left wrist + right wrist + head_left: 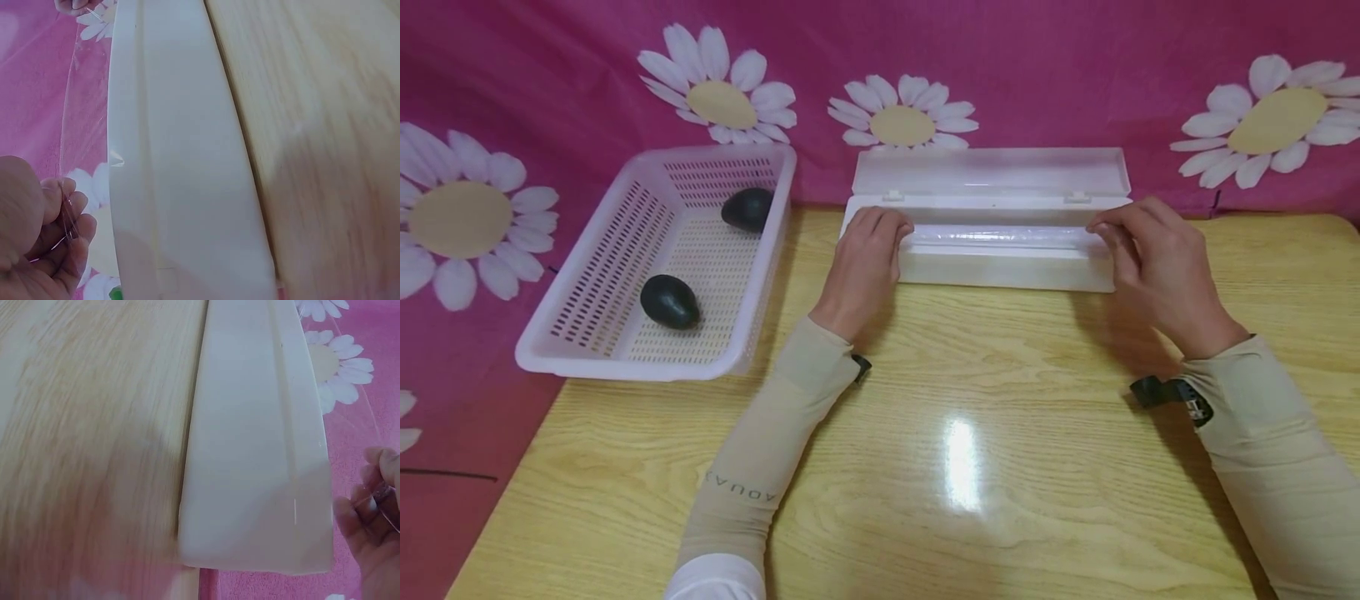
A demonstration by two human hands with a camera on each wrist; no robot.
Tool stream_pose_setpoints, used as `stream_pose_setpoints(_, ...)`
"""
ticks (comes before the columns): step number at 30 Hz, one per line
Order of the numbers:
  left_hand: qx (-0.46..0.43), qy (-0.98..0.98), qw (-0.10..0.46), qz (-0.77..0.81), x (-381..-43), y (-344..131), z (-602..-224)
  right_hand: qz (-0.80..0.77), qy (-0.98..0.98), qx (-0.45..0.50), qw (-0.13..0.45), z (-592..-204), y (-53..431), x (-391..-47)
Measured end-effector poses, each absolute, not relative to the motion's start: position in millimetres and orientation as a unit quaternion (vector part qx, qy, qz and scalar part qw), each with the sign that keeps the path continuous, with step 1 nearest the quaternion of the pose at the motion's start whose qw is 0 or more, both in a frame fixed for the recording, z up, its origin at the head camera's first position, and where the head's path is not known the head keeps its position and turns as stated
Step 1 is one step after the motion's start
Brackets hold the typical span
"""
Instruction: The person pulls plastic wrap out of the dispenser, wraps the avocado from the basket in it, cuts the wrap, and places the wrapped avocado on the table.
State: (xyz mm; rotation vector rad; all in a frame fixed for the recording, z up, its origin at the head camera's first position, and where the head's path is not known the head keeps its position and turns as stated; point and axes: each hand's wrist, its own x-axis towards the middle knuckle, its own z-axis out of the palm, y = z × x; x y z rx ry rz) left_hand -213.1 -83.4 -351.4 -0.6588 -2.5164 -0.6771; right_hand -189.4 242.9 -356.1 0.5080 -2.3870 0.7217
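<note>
well, the left hand (867, 258) and the right hand (1165, 267) each pinched an edge of clear film (87, 106) between thumb and fingers, one near either end of a long white box (1007, 271). the film stretched from one hand to the other, and a shiny roll (1000, 236) lay lengthwise inside the box. its hinged lid (992, 173) stood raised at the back, in front of a pink cloth (1052, 50) printed with white flowers. at the left of the wooden table (1000, 375), a slotted basket (625, 367) held two dark oval fruits (670, 302), lying apart.
</note>
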Motion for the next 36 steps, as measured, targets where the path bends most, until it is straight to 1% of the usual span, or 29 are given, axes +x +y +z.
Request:
stream_pose_setpoints(5,-0.235,-0.913,0.226,-0.244,-211.4,-83.7,-348.9,0.280,-0.892,0.191,0.299,-354.4,243.0,-188.6)
stream_pose_setpoints(12,-0.234,-0.911,0.234,-0.245,-209.0,-83.7,-346.5,0.293,-0.899,0.165,0.280,-349.3,241.9,-185.3)
stream_pose_setpoints(21,-0.241,-0.906,0.245,-0.245,-205.1,-84.3,-342.8,0.326,-0.891,0.159,0.272,-346.1,240.8,-182.5)
stream_pose_setpoints(36,-0.257,-0.899,0.256,-0.246,-195.1,-87.7,-337.8,0.343,-0.880,0.166,0.284,-345.7,240.7,-174.4)
